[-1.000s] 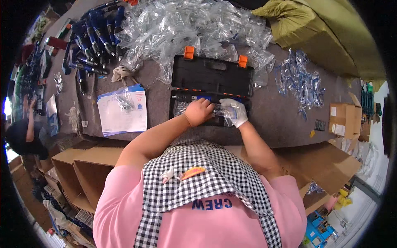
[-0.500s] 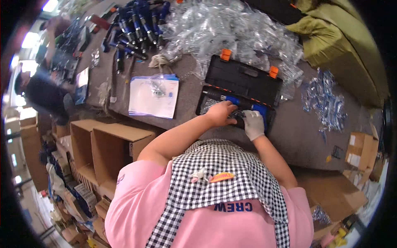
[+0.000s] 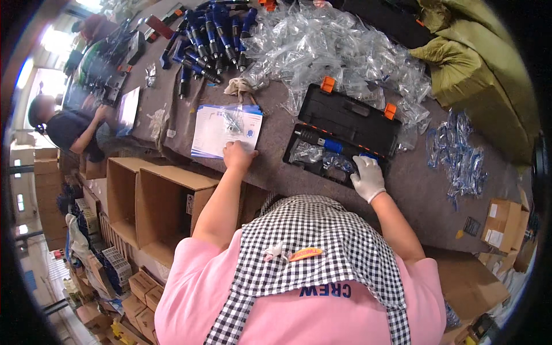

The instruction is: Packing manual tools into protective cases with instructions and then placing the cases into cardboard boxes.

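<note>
An open black tool case [image 3: 345,118] with orange latches lies on the grey felt-covered table [image 3: 425,195]. Inside it are a blue-and-black screwdriver handle [image 3: 319,141] and small clear bags of parts [image 3: 307,152]. My right hand [image 3: 367,177], in a white glove, rests on the case's near right corner. My bare left hand [image 3: 238,154] presses on the near edge of a stack of white and blue paper leaflets [image 3: 221,129], with a small clear bag on top.
A large heap of clear plastic bags [image 3: 322,46] lies behind the case. Blue-handled tools [image 3: 210,34] lie at the far left. More bags [image 3: 460,155] lie right. Open cardboard boxes [image 3: 155,195] stand below the table. Another person [image 3: 69,126] sits at left.
My left hand has left the case and moved left onto the leaflets. My right hand stays at the case. The view has shifted right.
</note>
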Tool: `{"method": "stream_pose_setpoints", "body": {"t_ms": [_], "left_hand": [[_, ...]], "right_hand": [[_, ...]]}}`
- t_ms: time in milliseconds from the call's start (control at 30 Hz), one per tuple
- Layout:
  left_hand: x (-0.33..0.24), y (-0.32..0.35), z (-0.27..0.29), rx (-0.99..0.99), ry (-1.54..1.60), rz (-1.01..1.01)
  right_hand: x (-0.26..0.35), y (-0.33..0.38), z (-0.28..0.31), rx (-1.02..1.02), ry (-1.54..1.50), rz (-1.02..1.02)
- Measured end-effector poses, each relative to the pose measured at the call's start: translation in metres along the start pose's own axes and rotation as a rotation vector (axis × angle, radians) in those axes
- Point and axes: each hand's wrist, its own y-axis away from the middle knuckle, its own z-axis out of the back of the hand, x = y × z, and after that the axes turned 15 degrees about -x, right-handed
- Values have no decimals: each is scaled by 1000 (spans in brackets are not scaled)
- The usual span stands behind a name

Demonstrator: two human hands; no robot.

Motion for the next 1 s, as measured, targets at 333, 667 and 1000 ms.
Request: {"method": "stream_pose_setpoints", "body": {"t_ms": [333, 667, 1000], "left_hand": [[-3, -17, -21, -104, 56, 30], [-9, -12, -7, -96, 82, 69], [3, -21, 6, -341, 371, -101]], "right_hand": [[37, -41, 10, -162, -185, 103], [62, -47, -8, -70, -228, 150], [97, -65, -28, -65, -500, 63]]}}
